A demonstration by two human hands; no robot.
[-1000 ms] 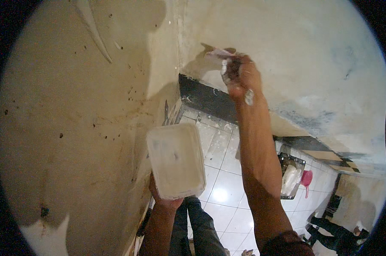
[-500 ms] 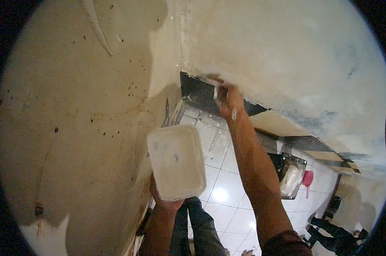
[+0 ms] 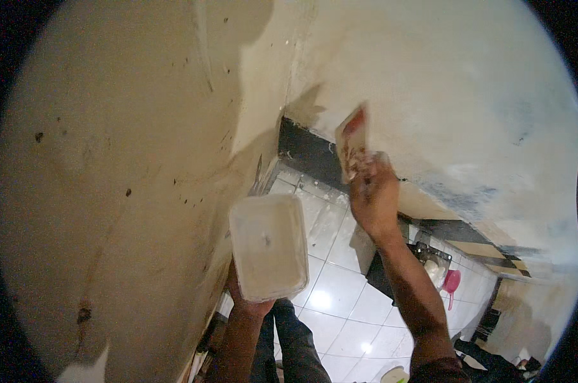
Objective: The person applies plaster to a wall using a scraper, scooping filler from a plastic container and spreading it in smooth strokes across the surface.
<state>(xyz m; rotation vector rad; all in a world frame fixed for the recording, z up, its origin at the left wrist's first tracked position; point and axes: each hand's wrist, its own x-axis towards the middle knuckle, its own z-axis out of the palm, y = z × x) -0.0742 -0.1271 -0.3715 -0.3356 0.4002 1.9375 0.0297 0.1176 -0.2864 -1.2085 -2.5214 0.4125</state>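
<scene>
My left hand (image 3: 254, 306) grips a translucent rectangular plastic tub (image 3: 270, 255) from below, showing a cream-coloured inside with a small dark spot. Above and to the right, my right hand (image 3: 375, 198) is closed around a flat putty knife (image 3: 353, 134) with pale residue and a reddish patch on its blade. The blade is raised, slightly tilted, in front of the wall (image 3: 455, 108) near the corner; whether it touches cannot be told. A dark painted band (image 3: 305, 147) runs along that wall’s lower part, and a stained wall (image 3: 123, 159) rises on my left.
Below are white floor tiles (image 3: 334, 287) with splatters near the corner, a black tray (image 3: 385, 277) of white material, a pink dipper (image 3: 450, 282) and a pale round container (image 3: 394, 375). Another person’s dark-clothed legs (image 3: 487, 357) show at lower right. My legs are beneath me.
My right hand first moved down and left, then rightward and lower, with the blade now pointing upward. The tub shifted slightly right, and the whole view has shifted a little.
</scene>
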